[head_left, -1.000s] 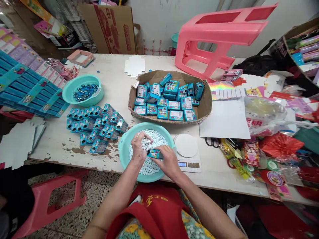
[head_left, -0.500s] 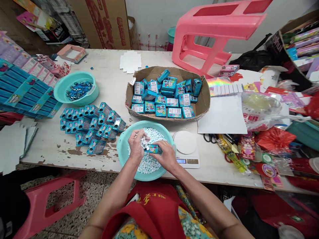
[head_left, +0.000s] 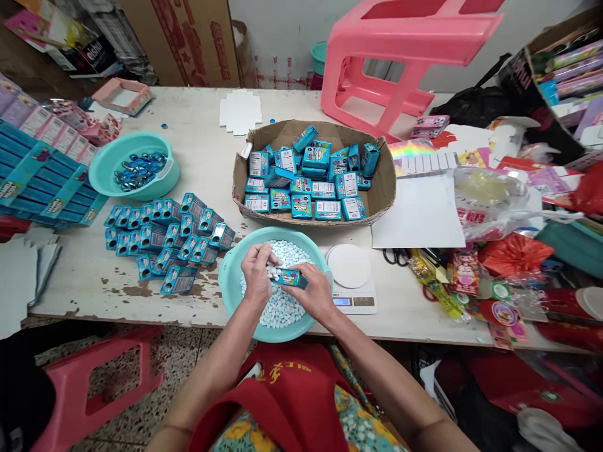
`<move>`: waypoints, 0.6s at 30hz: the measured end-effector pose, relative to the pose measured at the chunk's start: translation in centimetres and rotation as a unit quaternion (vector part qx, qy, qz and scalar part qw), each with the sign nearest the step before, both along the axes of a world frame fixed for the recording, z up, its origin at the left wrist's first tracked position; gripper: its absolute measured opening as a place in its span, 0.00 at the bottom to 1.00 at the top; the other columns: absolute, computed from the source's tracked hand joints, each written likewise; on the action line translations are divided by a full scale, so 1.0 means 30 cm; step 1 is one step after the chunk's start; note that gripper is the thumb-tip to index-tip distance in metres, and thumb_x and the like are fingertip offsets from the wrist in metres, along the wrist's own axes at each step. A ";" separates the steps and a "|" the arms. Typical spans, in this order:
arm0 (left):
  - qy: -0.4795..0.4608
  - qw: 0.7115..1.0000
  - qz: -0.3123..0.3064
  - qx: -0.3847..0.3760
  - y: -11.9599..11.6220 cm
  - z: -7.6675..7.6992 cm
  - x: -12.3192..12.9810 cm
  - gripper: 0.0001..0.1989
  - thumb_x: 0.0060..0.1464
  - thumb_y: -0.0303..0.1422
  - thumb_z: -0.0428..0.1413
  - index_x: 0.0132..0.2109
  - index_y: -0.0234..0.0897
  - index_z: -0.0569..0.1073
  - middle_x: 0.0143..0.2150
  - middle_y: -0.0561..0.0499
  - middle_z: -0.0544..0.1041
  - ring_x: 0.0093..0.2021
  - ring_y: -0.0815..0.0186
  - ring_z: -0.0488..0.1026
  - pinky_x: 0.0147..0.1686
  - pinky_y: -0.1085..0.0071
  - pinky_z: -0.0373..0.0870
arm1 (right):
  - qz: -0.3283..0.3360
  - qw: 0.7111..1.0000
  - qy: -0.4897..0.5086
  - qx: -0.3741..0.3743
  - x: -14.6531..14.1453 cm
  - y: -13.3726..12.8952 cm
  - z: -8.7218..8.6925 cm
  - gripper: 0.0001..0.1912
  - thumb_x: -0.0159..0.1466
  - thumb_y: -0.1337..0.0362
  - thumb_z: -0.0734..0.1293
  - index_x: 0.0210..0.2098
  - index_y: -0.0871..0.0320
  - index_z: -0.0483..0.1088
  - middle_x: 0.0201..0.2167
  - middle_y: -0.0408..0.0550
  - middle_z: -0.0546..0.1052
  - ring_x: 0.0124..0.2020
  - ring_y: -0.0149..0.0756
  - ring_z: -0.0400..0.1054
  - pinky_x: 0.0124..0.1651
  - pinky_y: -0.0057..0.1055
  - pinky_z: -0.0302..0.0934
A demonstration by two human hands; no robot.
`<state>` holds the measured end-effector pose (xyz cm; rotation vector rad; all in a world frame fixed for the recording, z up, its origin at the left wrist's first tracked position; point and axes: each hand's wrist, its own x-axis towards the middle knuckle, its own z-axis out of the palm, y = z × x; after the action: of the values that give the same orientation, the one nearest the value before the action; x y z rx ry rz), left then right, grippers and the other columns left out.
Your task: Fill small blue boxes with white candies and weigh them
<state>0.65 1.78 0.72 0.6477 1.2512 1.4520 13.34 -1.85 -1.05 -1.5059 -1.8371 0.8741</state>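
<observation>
My right hand (head_left: 315,292) grips a small blue candy box (head_left: 288,277), lying on its side with one end toward my left hand. Cupped and curled, my left hand (head_left: 257,274) holds several small white candies (head_left: 272,274) right at that end of the box. Both hands are over a turquoise basin (head_left: 227,290), which holds many loose white and pale blue candies (head_left: 281,316). To the left, rows of similar blue boxes (head_left: 179,280) stand on the table, with round holes in their fronts.
Behind the basin, a cut-down carton (head_left: 386,188) holds more blue boxes. A kitchen scale (head_left: 349,267) stands right of the basin. Another turquoise basin (head_left: 98,179) contains shiny blue wrapped pieces. Beyond are a pink stool (head_left: 332,88), scissors (head_left: 398,256) and a clear plastic bag (head_left: 490,204).
The view has shifted slightly, so the table's things appear a little further left and up. My left hand has closed in slightly on the box end, and fewer candies show in it.
</observation>
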 end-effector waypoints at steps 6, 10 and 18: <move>0.010 1.000 -0.019 0.017 -0.003 -0.008 0.005 0.12 0.53 0.37 0.56 0.27 0.35 0.66 0.19 0.57 0.65 0.19 0.74 0.64 0.22 0.76 0.61 | -0.011 1.000 0.010 -0.002 0.007 -0.002 0.001 0.18 0.51 0.63 0.75 0.41 0.53 0.71 0.38 0.45 0.76 0.43 0.44 0.67 0.46 0.38 0.59; -0.028 0.999 -0.027 -0.016 -0.004 -0.007 0.007 0.11 0.53 0.37 0.56 0.29 0.35 0.66 0.17 0.59 0.61 0.16 0.75 0.59 0.17 0.77 0.55 | -0.021 1.000 0.023 -0.002 0.014 -0.001 -0.016 0.18 0.51 0.65 0.75 0.41 0.53 0.71 0.38 0.46 0.76 0.43 0.44 0.68 0.46 0.39 0.60; 0.022 0.997 -0.080 -0.008 0.053 -0.040 -0.044 0.11 0.55 0.41 0.51 0.33 0.37 0.67 0.20 0.57 0.62 0.19 0.72 0.61 0.20 0.74 0.59 | -0.030 0.990 0.136 -0.010 0.096 -0.035 0.033 0.18 0.52 0.64 0.75 0.42 0.53 0.71 0.40 0.46 0.75 0.44 0.42 0.68 0.48 0.39 0.61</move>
<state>-0.68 3.36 -0.48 0.7543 1.2148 1.3013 16.22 -2.88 -0.07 -1.3695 -1.5826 1.0166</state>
